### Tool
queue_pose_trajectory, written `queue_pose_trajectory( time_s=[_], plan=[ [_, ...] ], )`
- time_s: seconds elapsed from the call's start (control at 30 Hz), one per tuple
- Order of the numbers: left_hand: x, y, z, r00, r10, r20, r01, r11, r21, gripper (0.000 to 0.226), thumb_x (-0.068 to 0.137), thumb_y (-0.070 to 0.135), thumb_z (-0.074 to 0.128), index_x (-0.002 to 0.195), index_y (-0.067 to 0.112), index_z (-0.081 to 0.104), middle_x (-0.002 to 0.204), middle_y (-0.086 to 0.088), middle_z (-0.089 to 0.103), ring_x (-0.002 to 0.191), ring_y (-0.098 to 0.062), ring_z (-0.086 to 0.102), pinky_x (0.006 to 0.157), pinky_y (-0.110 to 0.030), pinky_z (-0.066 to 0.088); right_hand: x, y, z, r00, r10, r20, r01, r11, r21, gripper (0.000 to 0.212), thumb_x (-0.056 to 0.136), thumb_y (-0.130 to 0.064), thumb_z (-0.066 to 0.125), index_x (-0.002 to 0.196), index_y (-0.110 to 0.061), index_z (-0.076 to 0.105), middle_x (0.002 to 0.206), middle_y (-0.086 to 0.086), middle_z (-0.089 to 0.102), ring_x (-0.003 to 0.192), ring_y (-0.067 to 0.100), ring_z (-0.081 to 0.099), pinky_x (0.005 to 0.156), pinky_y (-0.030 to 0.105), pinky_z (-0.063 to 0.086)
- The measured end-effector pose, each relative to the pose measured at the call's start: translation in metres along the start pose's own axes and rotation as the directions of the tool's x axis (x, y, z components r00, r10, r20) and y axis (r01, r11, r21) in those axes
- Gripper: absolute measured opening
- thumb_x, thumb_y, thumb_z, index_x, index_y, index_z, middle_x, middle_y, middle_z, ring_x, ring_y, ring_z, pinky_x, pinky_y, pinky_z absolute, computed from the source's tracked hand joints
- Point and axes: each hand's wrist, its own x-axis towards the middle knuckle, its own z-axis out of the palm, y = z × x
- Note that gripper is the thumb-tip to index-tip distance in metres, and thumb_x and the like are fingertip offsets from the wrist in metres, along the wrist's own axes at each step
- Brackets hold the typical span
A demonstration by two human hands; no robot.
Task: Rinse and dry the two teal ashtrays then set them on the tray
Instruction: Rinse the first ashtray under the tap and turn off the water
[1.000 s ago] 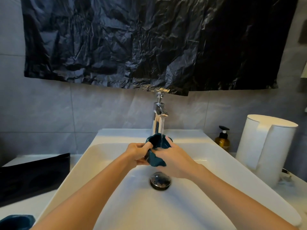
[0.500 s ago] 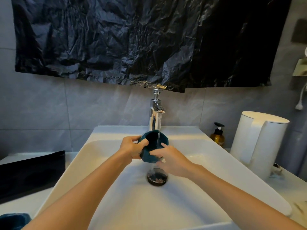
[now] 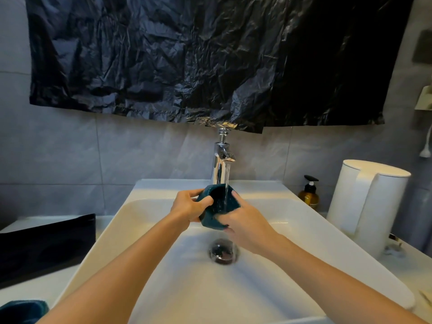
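Observation:
Both my hands hold one teal ashtray [image 3: 218, 204] over the white sink [image 3: 163, 277], tilted with its hollow facing me. Water runs from the chrome tap [image 3: 221, 164] into that hollow. My left hand [image 3: 188, 208] grips its left rim, thumb on the edge. My right hand [image 3: 245, 226] holds its right and lower side, thumb inside the rim. A second teal object [image 3: 22, 311], partly cut off, lies at the bottom left corner on the counter. The black tray [image 3: 44, 246] sits on the counter left of the sink.
The sink drain [image 3: 223, 252] lies just below my hands. An amber pump bottle [image 3: 309, 195] and a tall white kettle [image 3: 365, 206] stand right of the sink. Black plastic sheeting [image 3: 198, 57] covers the wall above the tap.
The ashtray has been turned in my hands under the running water, its hollow now facing me more. The view has shifted slightly.

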Motion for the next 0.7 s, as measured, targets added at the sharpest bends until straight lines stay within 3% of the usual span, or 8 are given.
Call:
queue_pose_trajectory(
  time_s=[0.07,0.1,0.23,0.3,0.37,0.43,0.6,0.7],
  plan=[
    [0.0,-0.001,0.0,1.0,-0.005,-0.008,0.005,1.0,0.026,0.04,0.086,0.013,0.067,0.126,0.013,0.059,0.114,-0.012,0.064,0.099,-0.032,0.062,0.083,-0.045,0.057,-0.001,-0.01,0.002,0.992,0.061,0.11,-0.091,0.954,0.285,0.025,0.086,-0.013,0.062,0.109,-0.024,0.063,0.111,0.002,0.063,0.099,0.024,0.059,0.083,0.035,0.053],
    [0.0,-0.001,-0.001,1.0,-0.006,-0.013,0.006,0.999,0.031,0.04,0.086,0.014,0.067,0.126,0.014,0.06,0.115,-0.013,0.064,0.1,-0.032,0.063,0.084,-0.046,0.056,-0.002,-0.008,0.004,0.989,0.048,0.142,-0.086,0.958,0.275,0.024,0.089,-0.016,0.059,0.112,-0.024,0.061,0.113,0.001,0.062,0.102,0.023,0.057,0.086,0.034,0.051],
    [0.002,0.0,-0.003,1.0,-0.007,-0.023,0.007,1.0,0.021,0.04,0.087,0.016,0.067,0.126,0.015,0.06,0.118,-0.012,0.063,0.105,-0.031,0.06,0.086,-0.044,0.054,0.003,0.017,0.005,0.993,-0.076,0.09,0.099,0.952,-0.288,0.024,0.088,-0.027,0.054,0.106,-0.023,0.069,0.101,-0.003,0.07,0.109,0.017,0.056,0.115,0.03,0.001],
    [0.002,0.001,-0.002,1.0,-0.011,-0.025,0.011,1.0,-0.015,0.038,0.088,0.017,0.065,0.126,0.015,0.06,0.117,-0.012,0.063,0.104,-0.032,0.061,0.086,-0.044,0.054,0.006,0.006,0.009,0.996,-0.065,0.053,0.077,0.96,-0.267,0.02,0.089,-0.024,0.056,0.103,-0.018,0.07,0.095,0.0,0.072,0.104,0.022,0.06,0.112,0.03,0.02],
    [0.003,0.001,-0.002,0.999,-0.022,-0.041,0.02,0.999,-0.047,0.036,0.089,0.017,0.064,0.124,0.014,0.061,0.117,-0.014,0.064,0.103,-0.034,0.061,0.086,-0.045,0.055,0.008,-0.012,0.007,0.996,0.058,0.064,-0.061,0.997,0.044,0.019,0.09,-0.018,0.058,0.108,-0.015,0.065,0.105,0.002,0.069,0.103,0.023,0.06,0.09,0.031,0.045],
    [0.002,0.002,-0.004,0.999,-0.027,-0.042,0.024,0.997,-0.072,0.033,0.09,0.016,0.063,0.123,0.013,0.061,0.119,-0.014,0.063,0.105,-0.034,0.06,0.086,-0.046,0.055,0.008,-0.018,0.001,0.991,0.119,0.064,-0.133,0.946,0.297,0.022,0.088,-0.015,0.062,0.109,-0.017,0.065,0.105,0.0,0.068,0.095,0.02,0.06,0.079,0.027,0.048],
    [0.004,0.003,-0.005,1.0,-0.006,-0.002,0.006,0.997,-0.073,0.034,0.092,0.016,0.059,0.126,0.014,0.059,0.121,-0.009,0.06,0.112,-0.031,0.057,0.091,-0.043,0.051,0.005,0.011,0.001,0.993,-0.116,-0.013,0.113,0.983,-0.143,0.013,0.065,-0.015,0.081,0.072,-0.019,0.07,0.065,-0.003,0.067,0.066,0.019,0.064,0.101,0.033,0.046],
    [0.0,0.002,0.004,1.0,0.023,0.011,-0.021,0.991,-0.129,0.039,0.093,0.021,0.058,0.132,0.023,0.054,0.123,-0.009,0.058,0.112,-0.027,0.056,0.092,-0.041,0.053,0.007,0.013,-0.003,0.99,-0.134,-0.041,0.124,0.976,-0.181,0.027,0.05,-0.008,0.09,0.064,-0.018,0.07,0.054,-0.003,0.061,0.055,0.017,0.063,0.085,0.039,0.056]
  ],
)
